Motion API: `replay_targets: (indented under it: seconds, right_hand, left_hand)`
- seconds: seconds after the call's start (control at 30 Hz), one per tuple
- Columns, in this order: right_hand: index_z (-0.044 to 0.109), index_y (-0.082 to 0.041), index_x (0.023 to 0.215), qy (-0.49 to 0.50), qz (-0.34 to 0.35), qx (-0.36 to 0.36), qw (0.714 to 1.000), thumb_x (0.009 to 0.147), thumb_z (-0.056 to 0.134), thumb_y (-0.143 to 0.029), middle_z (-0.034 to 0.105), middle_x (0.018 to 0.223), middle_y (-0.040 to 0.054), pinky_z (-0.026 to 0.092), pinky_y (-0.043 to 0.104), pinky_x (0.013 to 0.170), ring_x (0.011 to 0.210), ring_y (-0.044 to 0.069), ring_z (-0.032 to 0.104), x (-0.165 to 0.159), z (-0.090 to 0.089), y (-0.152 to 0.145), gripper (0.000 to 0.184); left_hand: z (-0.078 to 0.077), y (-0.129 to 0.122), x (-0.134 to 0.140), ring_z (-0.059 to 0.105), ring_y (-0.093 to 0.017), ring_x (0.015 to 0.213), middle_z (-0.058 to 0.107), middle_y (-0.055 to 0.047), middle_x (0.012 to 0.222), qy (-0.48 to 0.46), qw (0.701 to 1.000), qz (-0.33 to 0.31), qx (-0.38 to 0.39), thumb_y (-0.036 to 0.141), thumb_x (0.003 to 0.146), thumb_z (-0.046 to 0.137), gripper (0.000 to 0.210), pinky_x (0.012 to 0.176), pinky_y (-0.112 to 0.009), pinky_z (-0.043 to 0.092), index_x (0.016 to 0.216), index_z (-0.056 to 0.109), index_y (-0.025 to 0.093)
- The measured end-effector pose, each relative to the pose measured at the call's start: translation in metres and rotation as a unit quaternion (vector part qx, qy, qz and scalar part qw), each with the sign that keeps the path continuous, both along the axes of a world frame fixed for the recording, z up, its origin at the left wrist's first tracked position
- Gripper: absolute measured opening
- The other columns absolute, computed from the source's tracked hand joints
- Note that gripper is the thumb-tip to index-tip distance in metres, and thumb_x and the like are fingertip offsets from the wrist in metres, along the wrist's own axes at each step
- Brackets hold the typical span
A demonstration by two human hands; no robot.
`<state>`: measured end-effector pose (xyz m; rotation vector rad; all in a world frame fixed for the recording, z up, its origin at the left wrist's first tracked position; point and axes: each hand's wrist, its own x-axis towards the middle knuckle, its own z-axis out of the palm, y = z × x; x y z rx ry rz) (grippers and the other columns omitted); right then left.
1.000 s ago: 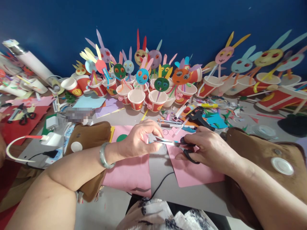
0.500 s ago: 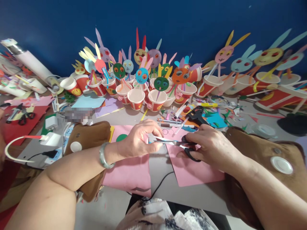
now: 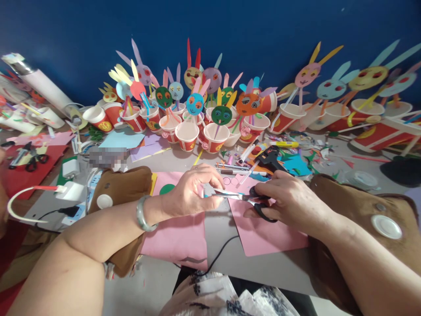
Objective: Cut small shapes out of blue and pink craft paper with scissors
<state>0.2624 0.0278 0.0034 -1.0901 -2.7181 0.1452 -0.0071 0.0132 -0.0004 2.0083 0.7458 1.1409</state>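
Near the bench's [image 3: 219, 228] front edge lie two pink sheets [image 3: 174, 239]; above them, the right hand [image 3: 291, 199] grasps black-handled scissors [image 3: 242, 197], and the left hand [image 3: 189, 193] pinches a small pale piece [image 3: 207, 191] between thumb and fingers, the blades reaching it. Toward the far edge stand cups [image 3: 187, 138] bearing rabbit-faced figures [image 3: 221, 115].

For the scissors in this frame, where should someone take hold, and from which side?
Best taken, I'd judge, by the black handle loops, coming from the person's right. The scissors lie roughly crosswise with the loops at that end, while the metal blades point left toward the small pale piece, so the left approach would meet the edges.
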Motion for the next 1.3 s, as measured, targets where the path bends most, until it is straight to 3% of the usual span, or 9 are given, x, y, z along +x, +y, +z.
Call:
replay_targets:
  seconds: [0.23, 0.6, 0.8, 0.9, 0.97, 1.1, 1.2, 1.3]
  right_hand:
    - [0.055, -0.021, 0.063, -0.016, -0.006, -0.014, 1.0, 0.076, 0.069, -0.033, 0.055, 0.054, 0.0009, 0.029, 0.029, 0.06, 0.056, 0.017, 0.042, 0.002, -0.002, 0.001, 0.022]
    - [0.058, -0.023, 0.064, -0.029, -0.008, 0.007, 1.0, 0.075, 0.07, -0.035, 0.057, 0.054, 0.0022, 0.029, 0.029, 0.06, 0.063, 0.02, 0.047, 0.005, -0.004, 0.003, 0.021]
    - [0.06, -0.022, 0.064, -0.023, -0.005, 0.008, 1.0, 0.08, 0.067, -0.038, 0.057, 0.052, 0.0025, 0.033, 0.03, 0.059, 0.06, 0.02, 0.046, 0.001, 0.001, 0.004, 0.024]
    - [0.056, -0.022, 0.061, 0.013, -0.033, -0.041, 0.999, 0.082, 0.065, -0.039, 0.053, 0.052, 0.0016, 0.034, 0.028, 0.056, 0.058, 0.018, 0.047, -0.004, 0.005, 0.002, 0.029]
    - [0.052, -0.021, 0.06, 0.063, -0.065, -0.124, 0.988, 0.084, 0.064, -0.041, 0.052, 0.053, 0.0004, 0.035, 0.027, 0.053, 0.056, 0.016, 0.047, -0.008, 0.008, 0.0, 0.033]
    - [0.048, -0.021, 0.059, 0.182, -0.123, -0.284, 0.933, 0.087, 0.063, -0.051, 0.051, 0.053, -0.0017, 0.038, 0.026, 0.049, 0.051, 0.013, 0.046, -0.015, 0.008, -0.003, 0.044]
    - [0.047, -0.021, 0.059, 0.227, -0.149, -0.314, 0.91, 0.084, 0.065, -0.057, 0.051, 0.053, -0.0018, 0.038, 0.027, 0.048, 0.05, 0.013, 0.046, -0.018, 0.006, -0.004, 0.047]
    - [0.045, -0.021, 0.058, 0.245, -0.166, -0.306, 0.905, 0.081, 0.066, -0.061, 0.049, 0.053, -0.0022, 0.038, 0.027, 0.047, 0.05, 0.013, 0.045, -0.019, 0.002, -0.003, 0.051]
  left_hand:
    - [0.002, 0.0, 0.0, 0.061, -0.018, 0.087, 0.067, -0.005, 0.084, 0.006, 1.0, -0.005, 0.012, 0.015, 0.076, 0.068, 0.011, 0.086, -0.037, 0.048, 0.075, 0.058, 0.019]
    - [0.001, 0.0, 0.0, 0.061, -0.018, 0.087, 0.068, -0.004, 0.084, 0.018, 1.0, -0.004, 0.013, 0.014, 0.076, 0.069, 0.011, 0.087, -0.037, 0.047, 0.075, 0.06, 0.019]
    - [0.0, -0.001, -0.001, 0.063, -0.019, 0.091, 0.07, -0.005, 0.09, 0.023, 0.999, 0.004, -0.039, 0.02, 0.077, 0.07, 0.008, 0.089, -0.037, 0.049, 0.075, 0.062, 0.019]
    - [-0.001, 0.0, -0.001, 0.064, -0.018, 0.089, 0.071, -0.005, 0.093, 0.015, 0.992, 0.023, -0.121, 0.022, 0.078, 0.07, 0.006, 0.085, -0.034, 0.051, 0.077, 0.065, 0.018]
    - [-0.002, 0.0, -0.002, 0.065, -0.016, 0.087, 0.071, -0.005, 0.091, 0.0, 0.984, 0.034, -0.175, 0.024, 0.08, 0.069, 0.007, 0.081, -0.031, 0.052, 0.079, 0.068, 0.018]
    - [-0.003, 0.002, -0.002, 0.066, -0.015, 0.084, 0.072, -0.005, 0.091, -0.025, 0.968, 0.041, -0.246, 0.025, 0.081, 0.066, 0.009, 0.071, -0.026, 0.052, 0.077, 0.069, 0.016]
    - [-0.004, 0.003, -0.001, 0.064, -0.012, 0.071, 0.072, -0.005, 0.091, -0.043, 0.962, 0.039, -0.268, 0.023, 0.081, 0.062, 0.011, 0.059, -0.023, 0.05, 0.076, 0.068, 0.015]
    - [-0.004, 0.003, 0.0, 0.061, -0.01, 0.064, 0.071, -0.004, 0.084, -0.034, 0.965, 0.049, -0.256, 0.022, 0.08, 0.061, 0.01, 0.059, -0.023, 0.05, 0.074, 0.066, 0.015]
